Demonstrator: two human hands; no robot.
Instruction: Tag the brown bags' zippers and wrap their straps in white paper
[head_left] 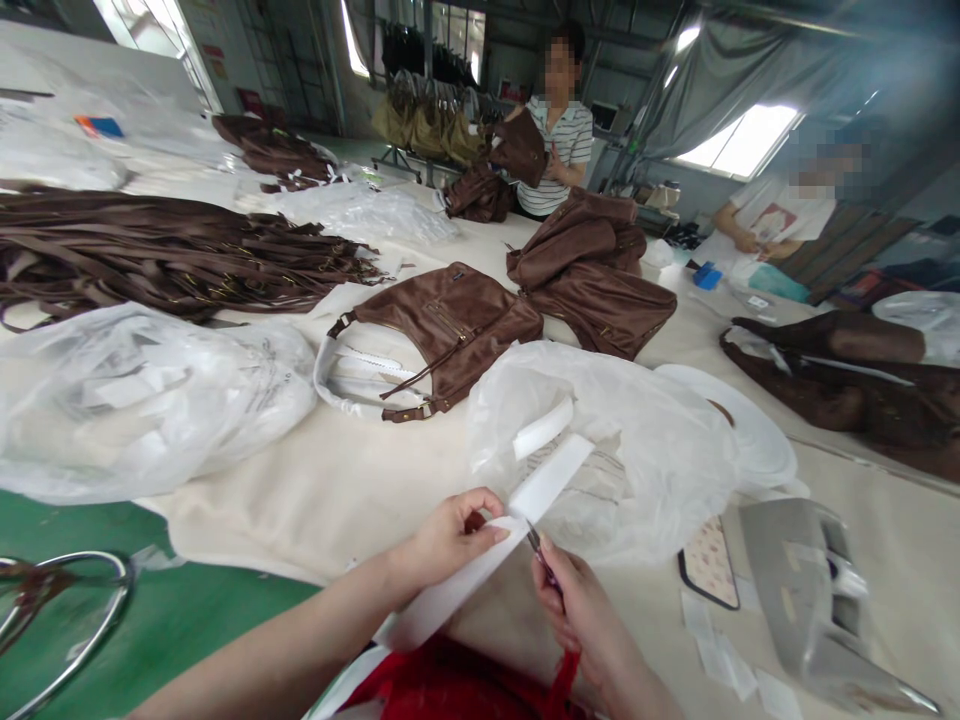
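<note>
My left hand (457, 535) pinches a long white strip (457, 590) near the table's front edge. In my right hand (574, 605) is a small dark cutting tool (538, 552), its tip at the strip where my left fingers hold it. Another white piece (551, 475) extends up and right from that spot, over a clear plastic bag (660, 450) holding more white pieces. Beyond my hands lies a brown handbag (465, 320) with a white-wrapped strap. A red cloth (457, 685) shows below my hands.
Brown straps (150, 250) are heaped at the left, behind a plastic bag (150, 400). More brown bags (600, 280) lie farther back. At the right are a phone (711, 565), a grey tape dispenser (795, 590) and a white roll (757, 430). Two people stand across the table.
</note>
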